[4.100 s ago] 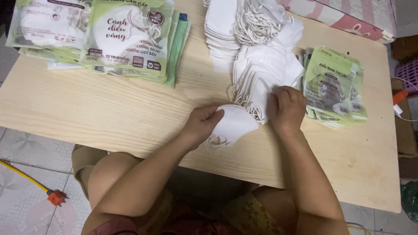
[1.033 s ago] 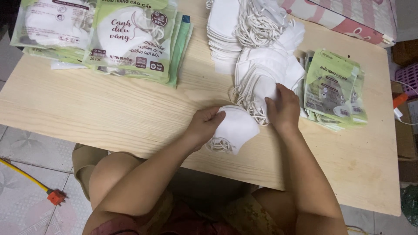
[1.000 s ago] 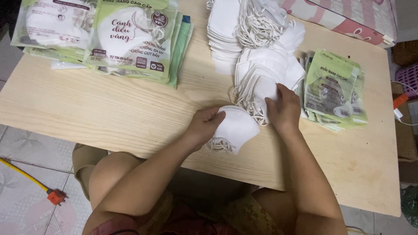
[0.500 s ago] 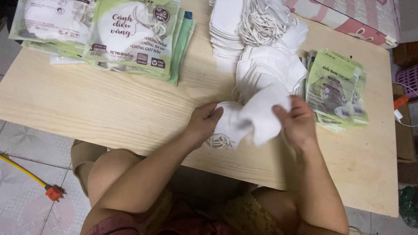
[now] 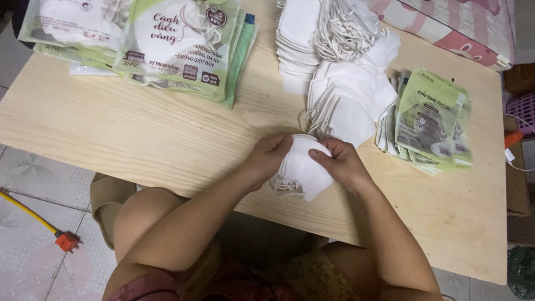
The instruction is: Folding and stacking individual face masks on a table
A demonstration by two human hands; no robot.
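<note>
Together, both hands [image 5: 267, 161] [image 5: 343, 164] pinch white masks [image 5: 301, 170] beside green pouches [image 5: 434, 117].

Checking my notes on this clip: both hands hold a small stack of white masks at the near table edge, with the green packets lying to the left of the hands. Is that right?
Not quite. The head view shows the green packets to the right of the hands, beyond the right hand. The rest holds: it and the left hand hold the white masks near the table edge.
</note>
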